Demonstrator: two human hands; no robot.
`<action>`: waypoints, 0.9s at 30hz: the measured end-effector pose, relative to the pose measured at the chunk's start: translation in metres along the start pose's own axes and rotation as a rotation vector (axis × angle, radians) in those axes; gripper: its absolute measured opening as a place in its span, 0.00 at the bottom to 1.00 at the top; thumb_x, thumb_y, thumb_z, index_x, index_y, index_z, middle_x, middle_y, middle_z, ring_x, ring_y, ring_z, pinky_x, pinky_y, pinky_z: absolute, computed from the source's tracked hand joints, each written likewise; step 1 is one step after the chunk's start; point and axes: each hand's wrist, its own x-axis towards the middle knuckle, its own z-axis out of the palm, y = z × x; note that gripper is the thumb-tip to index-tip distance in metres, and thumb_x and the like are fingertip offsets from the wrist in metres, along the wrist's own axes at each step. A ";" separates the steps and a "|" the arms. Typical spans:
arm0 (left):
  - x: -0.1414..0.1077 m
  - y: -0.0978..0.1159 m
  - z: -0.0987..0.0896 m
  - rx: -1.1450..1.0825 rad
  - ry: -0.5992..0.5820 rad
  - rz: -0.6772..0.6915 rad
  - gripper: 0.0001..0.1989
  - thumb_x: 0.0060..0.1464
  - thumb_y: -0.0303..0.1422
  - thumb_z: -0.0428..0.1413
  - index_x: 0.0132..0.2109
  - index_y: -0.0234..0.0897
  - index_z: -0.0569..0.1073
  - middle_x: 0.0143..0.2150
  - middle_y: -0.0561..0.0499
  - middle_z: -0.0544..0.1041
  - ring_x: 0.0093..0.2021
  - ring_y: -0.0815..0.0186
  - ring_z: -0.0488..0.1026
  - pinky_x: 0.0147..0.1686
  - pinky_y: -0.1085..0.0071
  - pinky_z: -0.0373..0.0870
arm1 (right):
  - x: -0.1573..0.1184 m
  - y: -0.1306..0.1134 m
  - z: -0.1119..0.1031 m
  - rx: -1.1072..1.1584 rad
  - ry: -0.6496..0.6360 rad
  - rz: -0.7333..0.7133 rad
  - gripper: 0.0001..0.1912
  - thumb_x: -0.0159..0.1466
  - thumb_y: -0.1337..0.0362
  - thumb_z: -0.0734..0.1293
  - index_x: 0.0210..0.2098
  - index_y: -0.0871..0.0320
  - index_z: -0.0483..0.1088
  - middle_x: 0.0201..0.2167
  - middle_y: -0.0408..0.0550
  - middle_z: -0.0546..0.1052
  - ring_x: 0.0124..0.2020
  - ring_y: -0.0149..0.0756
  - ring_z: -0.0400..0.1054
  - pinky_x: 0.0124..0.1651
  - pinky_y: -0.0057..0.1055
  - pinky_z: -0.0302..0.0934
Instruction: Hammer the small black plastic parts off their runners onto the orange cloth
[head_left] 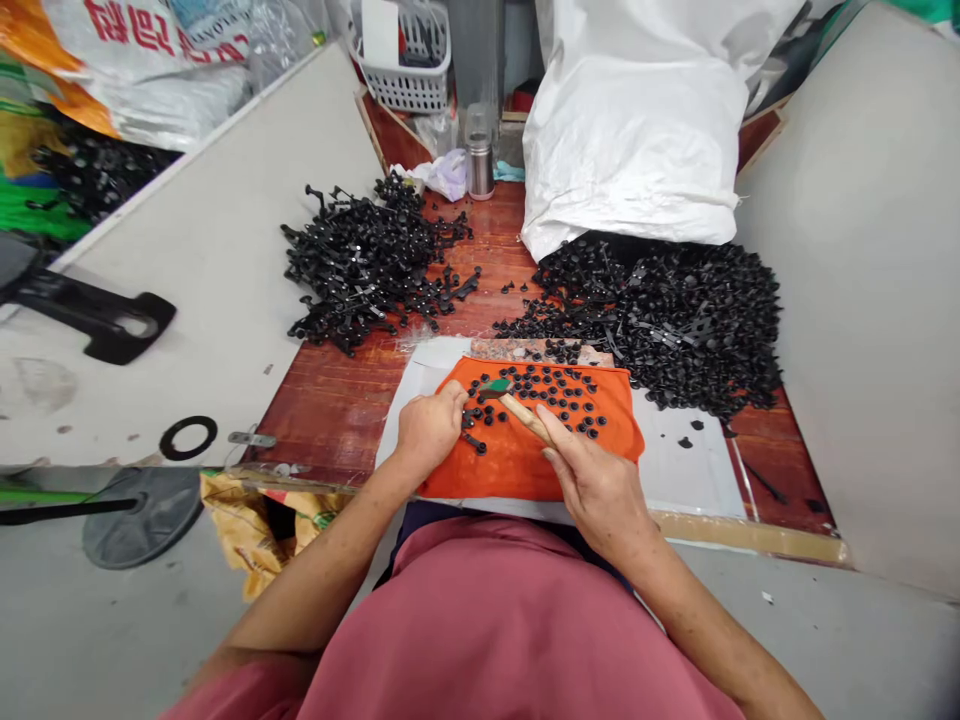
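An orange cloth (517, 470) lies at the table's front edge, with many small round black parts (574, 392) spread over it. My right hand (596, 485) is closed around the wooden handle of a brush-like tool (525, 415). The tool's green and dark head is over the cloth's left half, close to my left hand. My left hand (431, 430) is closed at the cloth's left edge, its fingertips pinched together beside some black parts. What those fingertips hold is too small to make out.
Piles of black parts lie at the left (367, 260) and right (675, 320) of the red-brown table (337, 400). A white sack (630, 140) stands behind the right pile. A metal flask (480, 165) and grey basket (409, 85) are at the back. Pale panels (877, 300) flank both sides.
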 end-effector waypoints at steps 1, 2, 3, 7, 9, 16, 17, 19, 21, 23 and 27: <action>0.000 0.000 0.000 0.000 0.002 0.005 0.20 0.72 0.40 0.39 0.51 0.41 0.73 0.40 0.44 0.83 0.42 0.55 0.80 0.40 0.65 0.65 | 0.001 -0.002 0.002 -0.059 -0.036 0.009 0.28 0.76 0.62 0.56 0.75 0.49 0.55 0.45 0.52 0.82 0.37 0.39 0.78 0.44 0.33 0.72; -0.001 0.000 0.000 0.002 0.005 0.010 0.20 0.72 0.40 0.39 0.51 0.41 0.73 0.40 0.44 0.83 0.42 0.55 0.81 0.40 0.65 0.65 | 0.002 -0.004 0.004 -0.126 -0.085 0.023 0.28 0.76 0.62 0.57 0.74 0.49 0.56 0.42 0.52 0.82 0.34 0.39 0.78 0.40 0.33 0.72; -0.001 0.001 0.000 0.004 0.007 0.016 0.20 0.72 0.39 0.38 0.51 0.41 0.73 0.40 0.44 0.83 0.42 0.54 0.81 0.40 0.65 0.65 | 0.004 -0.005 0.005 -0.185 -0.138 0.039 0.28 0.76 0.62 0.58 0.74 0.47 0.57 0.40 0.51 0.82 0.32 0.39 0.78 0.37 0.32 0.71; -0.001 0.001 0.001 0.015 0.014 0.009 0.18 0.72 0.38 0.40 0.52 0.41 0.73 0.39 0.45 0.83 0.41 0.53 0.81 0.40 0.65 0.65 | 0.006 -0.005 0.006 -0.191 -0.147 0.019 0.29 0.76 0.61 0.57 0.75 0.47 0.54 0.40 0.50 0.82 0.33 0.39 0.77 0.37 0.31 0.70; -0.001 0.001 0.002 0.010 0.017 0.004 0.18 0.72 0.38 0.39 0.52 0.41 0.73 0.39 0.45 0.83 0.42 0.54 0.81 0.41 0.65 0.65 | 0.005 -0.004 0.007 -0.163 -0.104 0.012 0.29 0.76 0.61 0.56 0.76 0.48 0.53 0.43 0.52 0.82 0.35 0.39 0.77 0.38 0.31 0.70; -0.001 0.003 0.000 0.016 0.001 0.001 0.19 0.72 0.39 0.39 0.53 0.41 0.73 0.39 0.45 0.83 0.42 0.55 0.81 0.41 0.65 0.66 | 0.011 0.000 0.010 -0.049 -0.157 0.032 0.28 0.75 0.62 0.59 0.74 0.47 0.57 0.39 0.48 0.83 0.35 0.41 0.79 0.40 0.33 0.72; -0.001 0.003 0.000 0.018 0.002 0.002 0.19 0.72 0.39 0.39 0.53 0.41 0.73 0.39 0.45 0.83 0.42 0.55 0.81 0.41 0.65 0.66 | 0.010 0.001 0.007 0.029 -0.114 0.029 0.28 0.76 0.62 0.58 0.74 0.48 0.57 0.42 0.49 0.84 0.38 0.40 0.79 0.43 0.34 0.72; 0.000 0.003 -0.001 0.018 0.003 0.008 0.19 0.72 0.39 0.39 0.53 0.40 0.73 0.39 0.44 0.83 0.42 0.54 0.81 0.42 0.65 0.66 | 0.007 0.005 -0.003 0.171 -0.021 0.030 0.27 0.77 0.62 0.56 0.74 0.50 0.57 0.50 0.51 0.83 0.45 0.39 0.79 0.51 0.34 0.72; 0.000 0.003 -0.001 0.015 -0.002 0.010 0.19 0.72 0.40 0.39 0.53 0.41 0.73 0.40 0.44 0.83 0.43 0.54 0.81 0.42 0.65 0.66 | 0.003 0.007 -0.012 0.233 0.040 0.037 0.27 0.77 0.61 0.56 0.74 0.51 0.58 0.55 0.51 0.81 0.49 0.39 0.79 0.55 0.35 0.71; 0.000 0.002 0.000 0.011 0.002 0.011 0.19 0.72 0.40 0.39 0.53 0.41 0.73 0.41 0.44 0.83 0.43 0.54 0.81 0.41 0.65 0.66 | -0.002 0.008 -0.017 0.210 0.061 0.039 0.26 0.77 0.61 0.57 0.73 0.51 0.59 0.56 0.51 0.80 0.49 0.40 0.79 0.56 0.36 0.71; -0.001 0.001 0.004 0.002 0.027 0.004 0.19 0.72 0.39 0.39 0.52 0.40 0.73 0.38 0.44 0.83 0.42 0.55 0.81 0.43 0.65 0.66 | -0.005 0.003 -0.009 0.084 0.043 0.010 0.26 0.77 0.61 0.56 0.73 0.51 0.59 0.53 0.53 0.81 0.46 0.40 0.79 0.53 0.36 0.73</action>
